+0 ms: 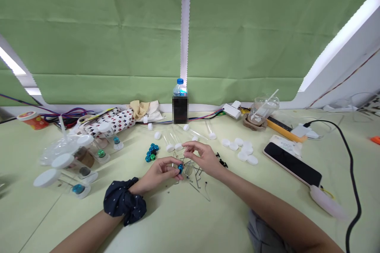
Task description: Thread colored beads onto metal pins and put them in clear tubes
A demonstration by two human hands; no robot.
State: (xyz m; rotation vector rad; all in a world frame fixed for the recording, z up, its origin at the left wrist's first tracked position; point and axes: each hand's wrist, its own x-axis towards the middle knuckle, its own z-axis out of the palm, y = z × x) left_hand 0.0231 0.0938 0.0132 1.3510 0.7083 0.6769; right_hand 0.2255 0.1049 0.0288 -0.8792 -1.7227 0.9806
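Head view: blue bead point(180, 168) in left hand point(158, 174), round, no long axis.

**Bare arms, one scrunchie**

Both forearms are uncovered, with no sleeves. Just behind the left hand point(157, 174), a dark navy scrunchie point(124, 201) with tiny pale dots circles the wrist. The right hand point(204, 158) wears nothing.
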